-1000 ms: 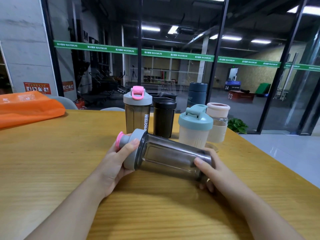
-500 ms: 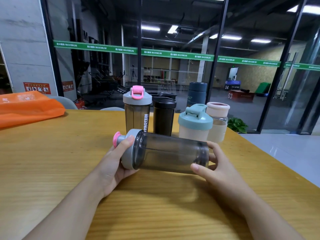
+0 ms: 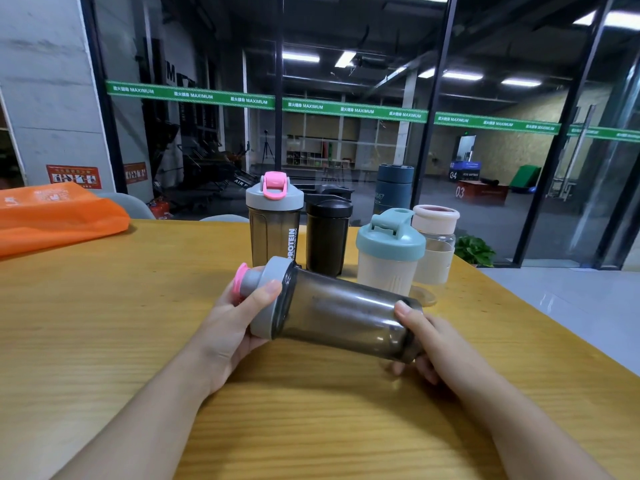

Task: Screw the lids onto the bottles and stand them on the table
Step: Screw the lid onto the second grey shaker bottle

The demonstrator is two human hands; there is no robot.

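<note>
An orange bag point(image 3: 59, 216) lies at the far left edge of the wooden table point(image 3: 104, 323). Beyond the table's far edge stand glass walls crossed by a green banner point(image 3: 346, 110). A potted green plant point(image 3: 474, 251) sits on the floor off the far right corner.

We see the wooden table point(image 3: 104, 341) brightly and evenly lit from overhead; soft shadows pool beneath both forearms; ceiling strip lights point(image 3: 300, 57) glare behind the dark glass wall point(image 3: 346, 150); window frames bow outward at the edges; foreground detail stays sharp.
</note>
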